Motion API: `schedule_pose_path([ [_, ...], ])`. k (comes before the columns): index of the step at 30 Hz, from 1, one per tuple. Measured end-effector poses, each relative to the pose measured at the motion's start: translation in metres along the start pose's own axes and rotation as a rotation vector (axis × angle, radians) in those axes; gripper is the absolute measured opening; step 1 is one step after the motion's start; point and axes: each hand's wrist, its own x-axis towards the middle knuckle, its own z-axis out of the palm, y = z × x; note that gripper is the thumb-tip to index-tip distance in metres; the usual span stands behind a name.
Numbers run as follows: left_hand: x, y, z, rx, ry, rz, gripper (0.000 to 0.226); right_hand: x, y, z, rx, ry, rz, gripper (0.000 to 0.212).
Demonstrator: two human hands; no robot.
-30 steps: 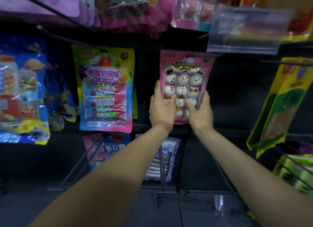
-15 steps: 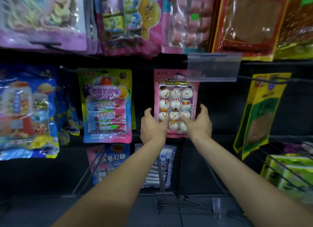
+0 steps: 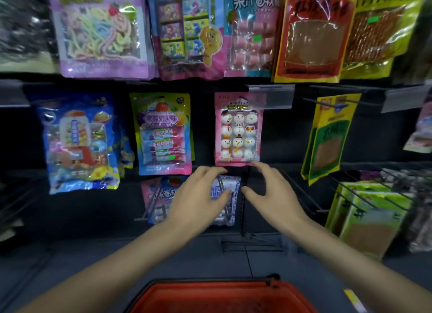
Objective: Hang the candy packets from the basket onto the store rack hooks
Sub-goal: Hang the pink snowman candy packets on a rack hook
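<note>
Blue-wrapped sweets are seen hung at the rack's left. The left hand, above the red basket, is held wide with relaxed fingers and nothing gripped. Just above it the pink snowman packet hangs upright from its hook. The right hand is likewise spread and empty, fingertips just beside the packet's lower edge. The packet is judged seated. Both hands should be lowered clear of it, so that it is not swung, and another packet taken.
</note>
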Motion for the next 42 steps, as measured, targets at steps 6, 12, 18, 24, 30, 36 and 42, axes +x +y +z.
schedule_pose_path([
  [6,-0.086,-0.026,-0.027,0.179,-0.098,0.105,0.049,-0.07,-0.022,0.0,-0.075,-0.202,-0.066,0.067],
  [12,-0.182,-0.07,-0.026,0.31,-0.251,0.052,0.057,-0.134,-0.02,0.032,-0.143,-0.417,-0.111,0.065],
  [18,-0.257,-0.125,0.0,0.381,-0.437,0.035,0.048,-0.194,0.01,0.099,-0.197,-0.72,-0.048,0.064],
  [24,-0.29,-0.158,0.028,0.46,-0.559,0.023,0.055,-0.236,0.037,0.157,-0.167,-0.936,0.236,0.045],
  [30,-0.299,-0.17,0.052,0.518,-0.632,-0.003,0.056,-0.256,0.048,0.192,-0.164,-1.052,0.412,0.086],
  [36,-0.306,-0.176,0.057,0.529,-0.61,-0.015,0.053,-0.273,0.047,0.219,-0.219,-1.266,0.133,0.088],
  [42,-0.31,-0.178,0.059,0.538,-0.577,-0.008,0.067,-0.269,0.063,0.23,-0.289,-1.293,0.197,0.102],
])
